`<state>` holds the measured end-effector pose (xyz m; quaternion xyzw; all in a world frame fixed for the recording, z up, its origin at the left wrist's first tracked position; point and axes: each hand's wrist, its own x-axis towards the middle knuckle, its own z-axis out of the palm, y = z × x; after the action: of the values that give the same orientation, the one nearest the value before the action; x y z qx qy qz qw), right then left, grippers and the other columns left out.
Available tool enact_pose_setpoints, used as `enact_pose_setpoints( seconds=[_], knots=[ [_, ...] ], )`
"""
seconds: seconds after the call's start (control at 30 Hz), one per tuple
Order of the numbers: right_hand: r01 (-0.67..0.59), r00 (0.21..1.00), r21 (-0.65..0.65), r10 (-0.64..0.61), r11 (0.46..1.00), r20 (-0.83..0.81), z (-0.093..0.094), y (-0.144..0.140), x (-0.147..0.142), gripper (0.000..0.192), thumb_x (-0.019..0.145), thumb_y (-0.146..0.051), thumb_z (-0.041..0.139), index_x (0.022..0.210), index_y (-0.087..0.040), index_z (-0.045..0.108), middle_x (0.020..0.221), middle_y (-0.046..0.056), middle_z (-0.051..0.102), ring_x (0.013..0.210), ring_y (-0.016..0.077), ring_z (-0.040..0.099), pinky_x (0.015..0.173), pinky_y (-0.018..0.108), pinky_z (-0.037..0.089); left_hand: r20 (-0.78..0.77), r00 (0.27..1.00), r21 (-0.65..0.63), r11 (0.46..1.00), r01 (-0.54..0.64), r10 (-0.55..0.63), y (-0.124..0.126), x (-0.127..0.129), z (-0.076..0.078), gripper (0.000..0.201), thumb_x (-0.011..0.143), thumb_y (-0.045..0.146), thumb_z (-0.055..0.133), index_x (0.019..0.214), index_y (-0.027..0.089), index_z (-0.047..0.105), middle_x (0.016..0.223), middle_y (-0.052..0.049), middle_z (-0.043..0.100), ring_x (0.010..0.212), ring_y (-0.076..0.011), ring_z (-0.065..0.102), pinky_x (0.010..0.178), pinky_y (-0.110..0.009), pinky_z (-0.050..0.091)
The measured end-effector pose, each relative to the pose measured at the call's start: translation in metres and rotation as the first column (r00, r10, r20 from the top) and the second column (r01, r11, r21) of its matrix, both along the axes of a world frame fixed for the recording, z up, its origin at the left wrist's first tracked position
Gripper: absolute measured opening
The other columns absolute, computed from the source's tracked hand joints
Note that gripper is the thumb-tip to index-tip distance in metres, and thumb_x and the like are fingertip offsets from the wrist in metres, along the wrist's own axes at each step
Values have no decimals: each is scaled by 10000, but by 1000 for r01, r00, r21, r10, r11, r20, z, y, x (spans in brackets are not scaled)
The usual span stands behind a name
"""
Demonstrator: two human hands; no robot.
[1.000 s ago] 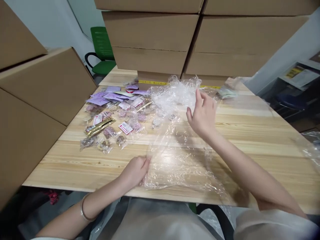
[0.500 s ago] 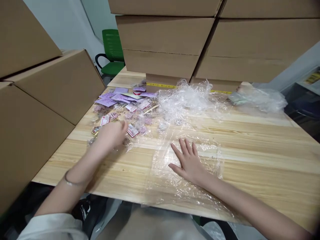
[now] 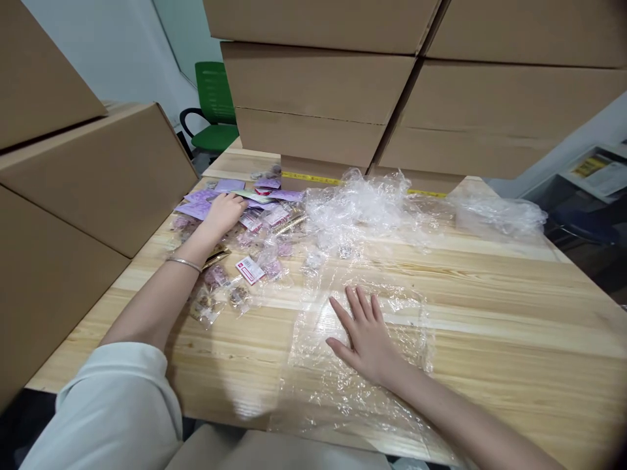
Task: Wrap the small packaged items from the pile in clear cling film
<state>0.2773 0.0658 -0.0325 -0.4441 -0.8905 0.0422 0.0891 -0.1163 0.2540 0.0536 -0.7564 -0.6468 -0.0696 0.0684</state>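
Observation:
My right hand (image 3: 367, 339) lies flat with fingers spread on a clear plastic bag (image 3: 318, 398) on the wooden table. Over at the left, my left hand (image 3: 228, 210) reaches onto the pile of flat purple packets (image 3: 194, 209). Its fingers are slightly bent, with the tips touching the pile, and nothing shows lifted in them. Nearer me lie several small clear packets, among them one with a white and red label (image 3: 250, 269) and one with small brownish pieces (image 3: 240, 297). Gold-coloured strips (image 3: 289, 223) lie beside the purple packets.
Crumpled clear plastic (image 3: 362, 202) is heaped behind the bag, with more plastic (image 3: 497, 212) at the far right. Large cardboard boxes stand stacked at the back (image 3: 313, 85) and on the left (image 3: 102, 176). A green chair (image 3: 215, 98) stands beyond the table.
My left hand has moved away from me, from the small clear packets to the purple packets. My right hand stays spread on the plastic bag. The view has shifted slightly.

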Motion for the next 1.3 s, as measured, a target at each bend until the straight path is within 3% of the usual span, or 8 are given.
enact_pose_setpoints(
  seconds=[0.27, 0.37, 0.43, 0.6, 0.8, 0.93, 1.1, 1.3],
  knots=[
    [10, 997, 11, -10, 1000, -73, 0, 1, 0, 735, 938, -597, 445, 1558, -279, 210, 1621, 103, 180, 1483, 386, 113, 1159, 663, 141, 77, 992, 341, 932, -124, 104, -101, 22, 59, 345, 1011, 337, 391, 1159, 180, 660, 1074, -79, 681, 902, -192, 587, 689, -289, 367],
    [1, 956, -32, -10, 999, -292, 18, 5, 5, 723, 944, -539, 480, 1559, -307, 179, 1583, 83, 300, 1468, 355, 211, 1170, 666, 136, 352, 927, 522, 849, -81, -129, -152, 59, 84, 230, 957, 301, 539, 911, 154, 709, 816, -29, 658, 736, -124, 542, 661, -243, 375],
    [-65, 843, -186, -46, 980, -537, 37, 7, 8, 730, 941, -524, 503, 1557, -334, 161, 1575, 78, 317, 1429, 323, 324, 1154, 617, 275, 583, 777, 352, 936, 19, -235, -176, 90, 89, 239, 896, 279, 624, 697, 155, 671, 627, 21, 569, 593, -91, 466, 570, -218, 350],
    [-237, 356, -500, -404, 833, -843, 76, 4, 14, 461, 910, -558, 544, 1281, -287, 586, 1254, 72, 658, 1094, 252, 647, 924, 453, 546, 932, 341, -287, 822, 493, 120, -192, 167, 54, 229, 876, 343, 620, 781, 174, 742, 762, -16, 727, 650, -136, 627, 591, -231, 461],
    [187, 102, -425, -448, 886, -888, 84, 19, 69, 271, 815, -502, 692, 920, -253, 684, 856, 11, 707, 813, 186, 668, 732, 332, 556, 908, 40, -369, 754, 543, 416, -196, 217, -4, 217, 827, 349, 683, 794, 136, 711, 796, -44, 722, 695, -133, 647, 660, -247, 496],
    [269, 145, -500, -548, 823, -824, 84, 24, 107, 328, 772, -564, 698, 790, -242, 639, 686, 0, 621, 582, 150, 572, 492, 273, 447, 788, -162, -499, 769, 399, 595, -205, 225, -24, 197, 819, 282, 693, 785, 170, 534, 730, -7, 672, 627, -120, 651, 529, -206, 501],
    [156, 344, -631, -641, 760, -687, 83, 14, 96, 482, 732, -662, 676, 631, -213, 533, 533, -29, 479, 433, 93, 384, 403, 248, 275, 756, -125, -561, 733, 385, 643, -218, 227, -35, 227, 903, 337, 599, 828, 205, 431, 674, -30, 678, 487, -148, 640, 311, -165, 384],
    [46, 507, -614, -548, 788, -665, 74, 22, 73, 511, 783, -686, 599, 641, -206, 494, 566, -37, 463, 478, 91, 378, 447, 247, 281, 703, -239, -519, 713, 472, 670, -240, 233, -41, 131, 923, 245, 597, 925, 156, 500, 947, -133, 737, 865, -186, 740, 823, -302, 596]
  ],
)
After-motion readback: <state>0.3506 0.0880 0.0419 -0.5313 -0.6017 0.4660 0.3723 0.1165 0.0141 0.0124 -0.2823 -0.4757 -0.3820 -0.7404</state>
